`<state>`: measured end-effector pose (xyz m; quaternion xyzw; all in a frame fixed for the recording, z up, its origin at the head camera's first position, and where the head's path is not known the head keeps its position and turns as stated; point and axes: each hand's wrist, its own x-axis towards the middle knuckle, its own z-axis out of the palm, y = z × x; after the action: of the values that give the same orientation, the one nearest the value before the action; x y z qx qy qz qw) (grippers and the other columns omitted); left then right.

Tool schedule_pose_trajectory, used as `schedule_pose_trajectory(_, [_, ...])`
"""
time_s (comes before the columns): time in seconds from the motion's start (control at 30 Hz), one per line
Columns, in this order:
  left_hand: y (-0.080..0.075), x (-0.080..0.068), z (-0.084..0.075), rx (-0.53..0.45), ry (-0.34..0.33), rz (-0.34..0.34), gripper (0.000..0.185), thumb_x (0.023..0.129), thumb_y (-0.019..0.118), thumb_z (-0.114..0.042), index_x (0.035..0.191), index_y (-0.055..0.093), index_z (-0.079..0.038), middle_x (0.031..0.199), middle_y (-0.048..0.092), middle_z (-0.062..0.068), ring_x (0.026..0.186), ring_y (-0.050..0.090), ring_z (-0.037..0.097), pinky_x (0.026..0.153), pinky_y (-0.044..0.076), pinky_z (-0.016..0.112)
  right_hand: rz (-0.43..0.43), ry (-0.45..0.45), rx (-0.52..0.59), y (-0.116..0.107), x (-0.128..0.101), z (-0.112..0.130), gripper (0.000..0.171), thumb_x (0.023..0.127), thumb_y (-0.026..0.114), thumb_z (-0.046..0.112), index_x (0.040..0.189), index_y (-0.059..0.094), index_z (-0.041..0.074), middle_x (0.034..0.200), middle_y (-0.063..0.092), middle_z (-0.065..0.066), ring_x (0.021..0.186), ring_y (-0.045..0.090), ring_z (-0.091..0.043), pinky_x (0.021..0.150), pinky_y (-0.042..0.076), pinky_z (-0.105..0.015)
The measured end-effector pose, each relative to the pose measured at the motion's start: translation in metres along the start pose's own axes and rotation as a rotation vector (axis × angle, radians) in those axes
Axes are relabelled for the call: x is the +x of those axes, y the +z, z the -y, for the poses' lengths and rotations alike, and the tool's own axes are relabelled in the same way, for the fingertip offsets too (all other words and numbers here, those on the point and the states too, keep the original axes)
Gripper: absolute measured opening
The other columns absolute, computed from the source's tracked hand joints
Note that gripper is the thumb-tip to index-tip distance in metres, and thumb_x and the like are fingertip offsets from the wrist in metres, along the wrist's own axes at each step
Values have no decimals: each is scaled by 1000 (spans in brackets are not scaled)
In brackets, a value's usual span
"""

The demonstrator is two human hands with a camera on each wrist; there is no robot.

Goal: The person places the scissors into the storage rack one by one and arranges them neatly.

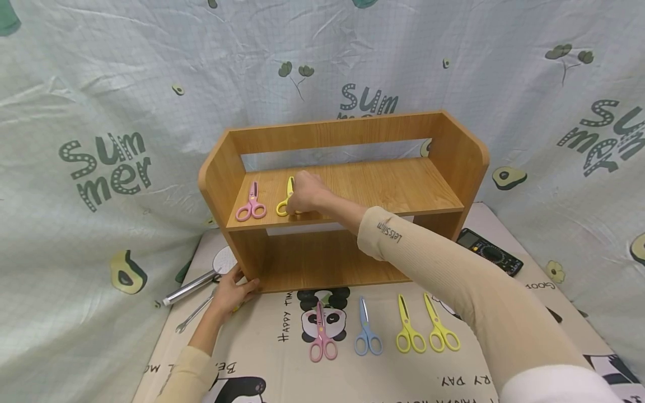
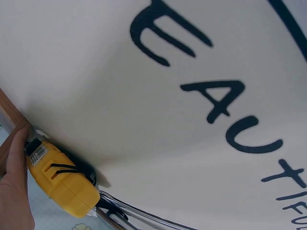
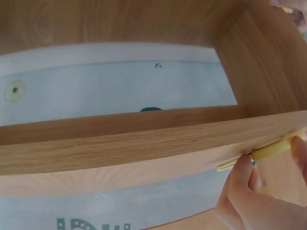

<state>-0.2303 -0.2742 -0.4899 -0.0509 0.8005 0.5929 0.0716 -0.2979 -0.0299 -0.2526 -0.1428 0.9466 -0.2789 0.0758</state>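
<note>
In the head view, my right hand [image 1: 307, 193] is over the upper board of a two-tier wooden shelf [image 1: 383, 179]. Its fingers hold yellow scissors [image 1: 289, 190] by the handles; the right wrist view shows thumb and fingertips on the yellow handle [image 3: 271, 150] at the board's edge. Pink scissors [image 1: 252, 204] lie to the left on that board. My left hand [image 1: 229, 294] grips the shelf's lower left corner, thumb at the front. Beside it in the left wrist view is a yellow object [image 2: 64, 184] with a label and black cords.
On the tablecloth before the shelf lie pink scissors [image 1: 321, 336], blue scissors [image 1: 367, 330] and two yellow scissors [image 1: 409, 330]. A wrench [image 1: 196, 310] and a round-headed tool with a metal handle [image 1: 188, 288] lie at left. A black multimeter [image 1: 489, 252] lies at right.
</note>
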Motion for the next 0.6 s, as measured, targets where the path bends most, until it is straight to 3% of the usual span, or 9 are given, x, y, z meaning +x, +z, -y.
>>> schedule_pose_trajectory(0.2, [1,1,-1,0,5,0,80,102,61,-3,168,16,-12,168,23,31,141,48,48,108,54,52,-38,-59,119,-11,-9,2,49,82,83,8,60,39,12,55,30,5,53,28,-10,49,26,-22])
schedule_pose_trajectory(0.23, [2,1,-2,2,6,0,80,102,61,-3,168,16,-12,168,23,31,142,47,49,108,54,52,-50,-80,137,-14,-14,3,41,82,83,8,64,46,9,58,32,5,57,30,-10,53,28,-22])
schedule_pose_trajectory(0.33, [2,1,-2,-4,1,-7,80,102,62,-3,168,17,-11,168,23,31,143,46,48,108,54,53,-68,-153,177,-22,-30,3,25,82,83,9,93,63,0,79,51,-1,76,46,-14,70,43,-24])
schedule_pose_trajectory(0.43, [2,1,-1,-1,-3,-9,80,102,62,-3,168,16,-11,168,23,32,142,47,48,107,54,53,-74,-226,212,-25,-49,-2,56,83,81,9,132,59,-5,118,64,-13,109,57,-22,100,51,-31])
schedule_pose_trajectory(0.5, [2,1,-1,5,-7,-13,80,102,62,-3,167,16,-10,167,24,32,141,48,48,107,54,54,-75,-273,217,-23,-62,-7,60,83,80,10,137,57,-5,133,63,-18,122,58,-27,109,51,-36])
schedule_pose_trajectory(0.6, [2,1,0,13,-8,-14,81,102,62,-4,167,16,-9,167,24,33,140,49,49,107,54,55,-70,-322,233,-13,-85,-21,62,85,78,10,141,56,-4,139,63,-19,128,59,-30,113,51,-39])
